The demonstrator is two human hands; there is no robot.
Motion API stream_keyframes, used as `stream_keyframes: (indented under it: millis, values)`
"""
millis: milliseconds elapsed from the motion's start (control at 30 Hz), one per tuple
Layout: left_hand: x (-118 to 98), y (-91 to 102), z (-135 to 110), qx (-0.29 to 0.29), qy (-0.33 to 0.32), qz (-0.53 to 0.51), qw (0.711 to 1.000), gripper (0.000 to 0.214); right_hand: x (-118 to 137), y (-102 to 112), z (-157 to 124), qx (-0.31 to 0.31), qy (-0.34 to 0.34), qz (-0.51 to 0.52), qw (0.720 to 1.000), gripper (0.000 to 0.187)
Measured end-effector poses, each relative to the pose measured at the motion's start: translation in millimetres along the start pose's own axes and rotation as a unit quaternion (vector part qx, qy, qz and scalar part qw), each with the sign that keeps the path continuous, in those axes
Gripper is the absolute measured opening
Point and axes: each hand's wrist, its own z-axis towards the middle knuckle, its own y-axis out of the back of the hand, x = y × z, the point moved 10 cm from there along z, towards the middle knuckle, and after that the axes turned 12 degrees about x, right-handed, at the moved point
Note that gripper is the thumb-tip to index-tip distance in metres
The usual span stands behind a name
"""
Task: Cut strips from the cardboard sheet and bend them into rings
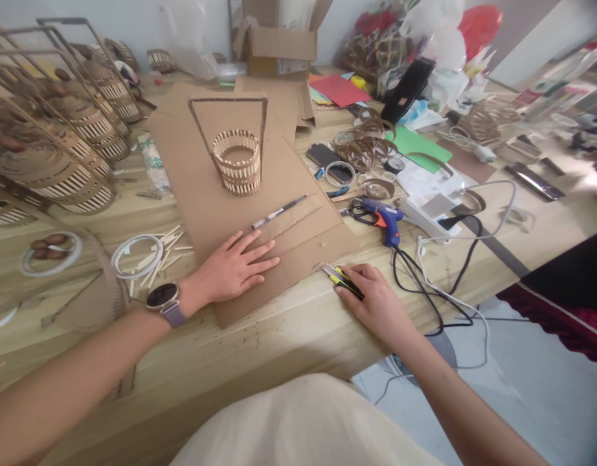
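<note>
My left hand (237, 266) lies flat with spread fingers on a big sheet of brown cardboard (289, 171). Gripped in my right hand (373, 301) is a yellow and black utility knife (341, 279), its tip at the cardboard's near right edge. Just beyond my left fingertips, a pen (279, 212) rests beside a cut cardboard strip (296, 220). Farther back on the sheet stands a small basket (237, 163) of pale sticks and brown bands, with a tall angular handle.
A blue glue gun (383, 217) with black cords lies to the right, near curled cardboard strips (361, 149) and a white power strip (425, 217). Several finished baskets (85, 162) crowd the left. A tape ring (137, 255) sits by loose sticks. Another person's clothing (565, 291) shows at right.
</note>
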Motion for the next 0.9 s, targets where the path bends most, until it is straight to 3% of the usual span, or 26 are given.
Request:
stream_keyframes:
  millis: [233, 433, 600, 900]
  values:
    - [-1, 4.6, -2, -0.020, 0.003, 0.012, 1.000, 0.044, 14, -6, -15, -0.004, 0.017, -0.036, 0.999, 0.040]
    - [-2, 5.6, -2, -0.024, 0.001, 0.015, 1.000, 0.044, 20, -9, -3, 0.011, 0.019, -0.037, 0.999, 0.037]
    - [-3, 6.7, -2, -0.030, 0.001, 0.016, 0.999, 0.042, 34, -14, -13, 0.016, 0.047, -0.026, 0.998, 0.036]
    - [-1, 5.3, -2, -0.030, 0.002, 0.010, 0.999, 0.043, 46, -21, -12, 0.013, 0.038, -0.009, 0.999, 0.035]
